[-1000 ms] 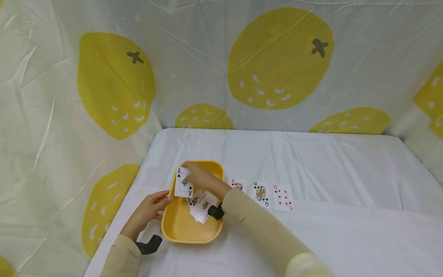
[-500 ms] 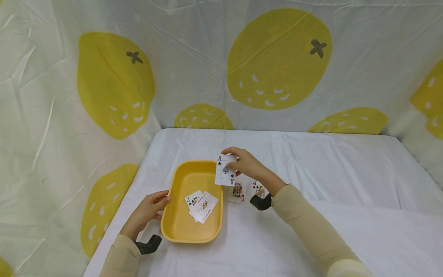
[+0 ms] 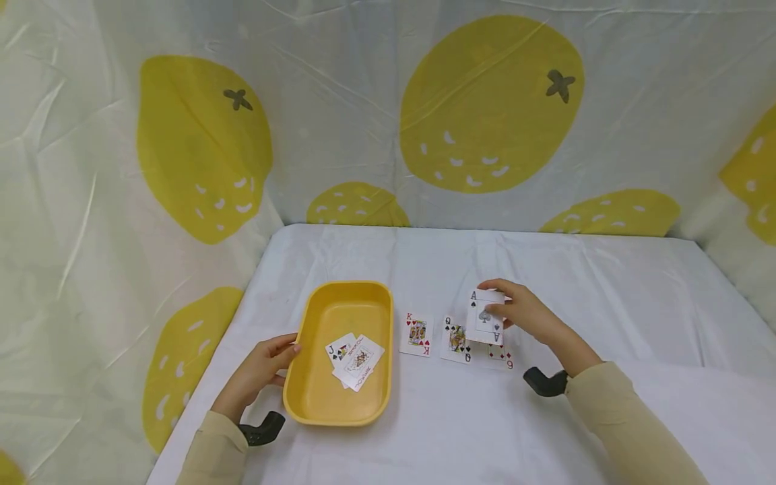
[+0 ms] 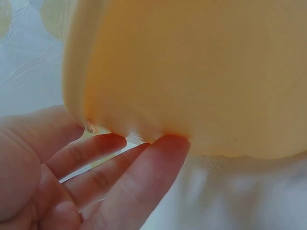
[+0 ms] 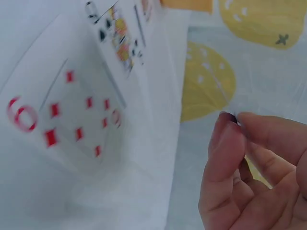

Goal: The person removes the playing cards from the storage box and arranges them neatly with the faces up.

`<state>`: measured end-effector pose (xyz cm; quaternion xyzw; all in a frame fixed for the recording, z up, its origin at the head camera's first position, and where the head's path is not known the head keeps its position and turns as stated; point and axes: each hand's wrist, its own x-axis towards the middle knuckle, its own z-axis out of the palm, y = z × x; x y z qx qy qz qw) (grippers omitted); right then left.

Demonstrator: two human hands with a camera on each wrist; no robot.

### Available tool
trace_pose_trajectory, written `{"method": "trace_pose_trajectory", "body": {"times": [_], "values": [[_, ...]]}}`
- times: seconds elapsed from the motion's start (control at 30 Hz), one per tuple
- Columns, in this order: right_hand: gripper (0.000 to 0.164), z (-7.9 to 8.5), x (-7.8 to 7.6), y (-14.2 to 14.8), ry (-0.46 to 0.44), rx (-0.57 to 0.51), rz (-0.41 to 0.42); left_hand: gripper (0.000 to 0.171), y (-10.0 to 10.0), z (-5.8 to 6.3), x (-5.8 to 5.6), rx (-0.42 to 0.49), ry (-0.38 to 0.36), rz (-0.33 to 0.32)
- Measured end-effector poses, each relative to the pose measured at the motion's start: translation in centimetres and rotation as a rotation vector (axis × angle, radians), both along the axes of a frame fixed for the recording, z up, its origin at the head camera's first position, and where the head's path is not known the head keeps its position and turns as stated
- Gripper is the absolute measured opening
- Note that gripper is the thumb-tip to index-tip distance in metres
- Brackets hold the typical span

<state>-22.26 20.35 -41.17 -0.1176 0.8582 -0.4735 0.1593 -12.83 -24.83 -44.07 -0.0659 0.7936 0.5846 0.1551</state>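
Observation:
In the head view my left hand (image 3: 265, 369) holds the left rim of a yellow plastic tray (image 3: 336, 411). The left wrist view shows the left fingertips (image 4: 168, 148) against the tray wall (image 4: 192, 86). A jack of spades (image 3: 339, 346) and a joker (image 3: 359, 362) overlap in the tray, with another card's corner beneath. My right hand (image 3: 524, 313) pinches an ace of spades (image 3: 483, 327), held above the six of diamonds (image 3: 500, 357) and partly covering it. In the right wrist view the ace is barely visible between the right fingers (image 5: 225, 153).
Left of the six of diamonds lie a queen of spades (image 3: 456, 340) and a king of hearts (image 3: 416, 335), face up on the white cloth (image 3: 461, 417). A lemon-print curtain (image 3: 339, 121) stands behind and to the left.
My right hand has carried the ace of spades out of the tray, rightward past the king and queen to above the six of diamonds. The left hand and tray have stayed still.

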Motion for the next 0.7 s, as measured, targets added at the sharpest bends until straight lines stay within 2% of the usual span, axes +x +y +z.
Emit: {"method": "trace_pose_trajectory", "body": {"times": [0.23,0.43,0.7], "values": [[0.042,-1.6,1.6,5.2,-0.024,0.097,-0.078,0.05,0.0,0.0,0.0,-0.006,-0.006,0.009],[0.042,-2.8,2.7,7.2,-0.025,0.182,-0.092,0.05,0.0,0.1,0.0,-0.01,-0.01,0.01],[0.034,-4.3,2.9,7.6,0.107,0.29,-0.07,0.051,0.0,0.0,0.0,-0.005,-0.013,0.013]]}}
